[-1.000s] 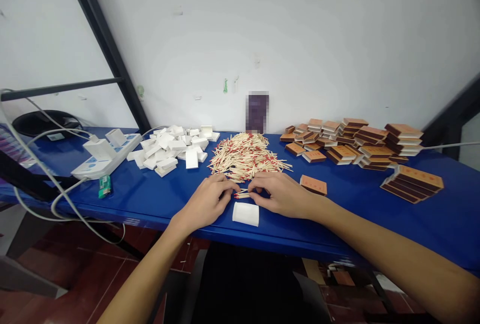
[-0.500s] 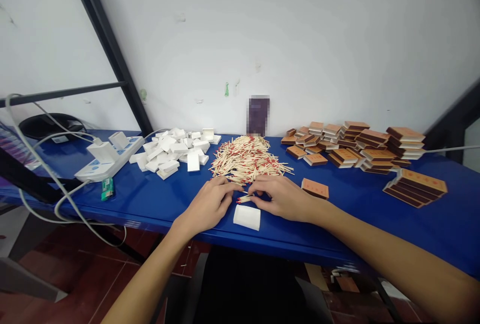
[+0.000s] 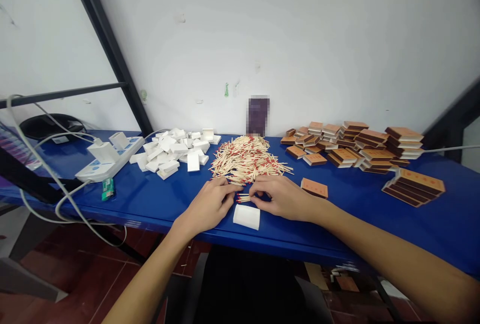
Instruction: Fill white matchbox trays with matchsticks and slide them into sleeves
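Observation:
A few red-tipped matches [image 3: 243,198] lie side by side, their plain ends at the closed thumb and fingers of my right hand [image 3: 275,195]. Across from them is my left hand [image 3: 213,201], open, with its index finger stretched toward the near edge of the match pile [image 3: 249,156] and the thumb apart from it. Just below the small bunch, a white matchbox tray [image 3: 246,217] rests on the blue table [image 3: 165,203]. Past my right wrist lies an orange-brown matchbox [image 3: 314,188]. My right fingertips partly hide the match ends.
White trays [image 3: 174,149] are heaped at the back left, beside a power strip [image 3: 108,161] with cables. A small green packet [image 3: 107,189] lies near it. Matchboxes [image 3: 369,154] are stacked at the right. A dark pixelated object [image 3: 258,115] stands against the wall.
The small bunch of matches now lies straighter and more evenly side by side. Both hands have stayed almost where they were; the tray has not moved.

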A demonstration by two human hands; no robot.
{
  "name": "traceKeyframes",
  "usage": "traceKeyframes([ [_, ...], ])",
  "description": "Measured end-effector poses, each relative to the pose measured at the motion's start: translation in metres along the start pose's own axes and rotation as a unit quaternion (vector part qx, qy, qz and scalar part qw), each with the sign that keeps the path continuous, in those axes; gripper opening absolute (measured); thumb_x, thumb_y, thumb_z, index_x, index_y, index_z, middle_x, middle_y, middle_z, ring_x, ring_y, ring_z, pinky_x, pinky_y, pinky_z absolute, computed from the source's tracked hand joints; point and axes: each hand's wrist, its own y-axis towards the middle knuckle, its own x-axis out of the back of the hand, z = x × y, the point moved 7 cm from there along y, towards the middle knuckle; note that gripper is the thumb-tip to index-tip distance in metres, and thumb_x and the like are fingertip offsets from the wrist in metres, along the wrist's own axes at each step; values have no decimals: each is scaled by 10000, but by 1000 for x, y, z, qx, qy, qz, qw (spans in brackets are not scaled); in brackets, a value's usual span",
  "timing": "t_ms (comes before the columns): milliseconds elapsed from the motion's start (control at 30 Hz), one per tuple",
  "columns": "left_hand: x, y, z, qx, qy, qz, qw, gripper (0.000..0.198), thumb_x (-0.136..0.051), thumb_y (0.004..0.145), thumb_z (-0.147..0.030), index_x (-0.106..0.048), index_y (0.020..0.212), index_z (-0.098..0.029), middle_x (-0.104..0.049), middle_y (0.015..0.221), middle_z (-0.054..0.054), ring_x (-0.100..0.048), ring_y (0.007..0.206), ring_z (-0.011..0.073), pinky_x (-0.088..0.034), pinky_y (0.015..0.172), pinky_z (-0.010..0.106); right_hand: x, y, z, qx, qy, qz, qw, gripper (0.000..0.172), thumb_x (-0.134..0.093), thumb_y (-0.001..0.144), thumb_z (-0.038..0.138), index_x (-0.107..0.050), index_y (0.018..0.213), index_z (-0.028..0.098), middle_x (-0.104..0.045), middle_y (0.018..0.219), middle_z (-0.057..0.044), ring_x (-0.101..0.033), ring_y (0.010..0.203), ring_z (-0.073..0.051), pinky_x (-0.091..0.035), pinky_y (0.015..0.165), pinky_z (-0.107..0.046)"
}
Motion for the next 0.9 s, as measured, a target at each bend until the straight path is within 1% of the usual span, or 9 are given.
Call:
traceKeyframes([
  [133, 0, -1, -5, -27, -8, 11, 1000, 402, -399, 989, -160, -653, 1273, -288, -566, 918, 49, -548, 931, 202, -450, 858, 337, 0, 0, 0, 8, -1, 4, 1000, 111, -566, 898, 201, -672, 868, 191, -625, 781, -12, -549, 723, -145, -389, 674, -279],
  [333, -1, 2, -3, 0, 0, 13, 1000, 404, -407, 967, -142, -684, 1238, -255, -564, 871, 53, -559, 892, 205, -453, 821, 328, 2, 0, 2, 12, 5, 4, 1000, 111, -567, 889, 200, -668, 843, 188, -628, 768, -17, -540, 701, -145, -387, 669, -275],
  [400, 0, 2, -3, 4, -11, 2, 1000, 395, -410, 970, -147, -668, 1255, -240, -601, 915, 61, -576, 924, 209, -458, 850, 336, 5, 0, 3, 15, 9, -2, 1000, 111, -574, 886, 207, -669, 830, 191, -628, 751, -12, -539, 691, -143, -379, 662, -272],
  [467, 2, 3, -2, 12, -30, -14, 999, 381, -423, 971, -151, -645, 1270, -228, -641, 998, 68, -591, 974, 211, -460, 888, 342, 11, 0, 0, 2, 8, -17, 1000, 123, -572, 890, 216, -665, 813, 191, -635, 737, -10, -544, 685, -142, -370, 653, -271],
  [533, 4, 3, 0, 26, -35, -30, 999, 349, -449, 964, -163, -641, 1251, -211, -659, 1039, 67, -602, 971, 208, -464, 886, 338, 18, 1, -6, -26, -4, -43, 999, 129, -562, 890, 207, -662, 810, 191, -654, 746, -13, -556, 693, -145, -368, 659, -275],
  [600, 5, 3, 2, 48, -21, -44, 998, 302, -490, 950, -189, -651, 1206, -190, -660, 1005, 64, -610, 903, 202, -470, 834, 328, 25, 0, -14, -53, -27, -64, 996, 116, -560, 876, 184, -663, 823, 191, -673, 768, -15, -569, 708, -151, -369, 668, -282],
  [667, 6, 3, 5, 72, -2, -56, 996, 269, -531, 931, -217, -657, 1165, -177, -651, 960, 60, -607, 843, 198, -467, 776, 320, 27, 0, -20, -66, -49, -69, 994, 99, -570, 862, 175, -663, 834, 191, -682, 781, -16, -574, 711, -156, -367, 662, -285],
  [767, 6, 3, 8, 105, 29, -66, 992, 245, -571, 911, -258, -662, 1123, -178, -644, 929, 57, -603, 838, 210, -449, 741, 324, 24, 0, -22, -57, -53, -56, 995, 93, -581, 874, 186, -672, 855, 193, -695, 812, -21, -590, 742, -166, -379, 674, -288],
  [900, 8, 3, 9, 128, 65, -69, 987, 239, -579, 906, -303, -666, 1094, -185, -653, 939, 63, -606, 858, 228, -435, 737, 339, 15, 4, -19, -29, -25, -22, 999, 147, -561, 939, 238, -699, 910, 201, -707, 867, -40, -614, 807, -178, -407, 725, -300],
])
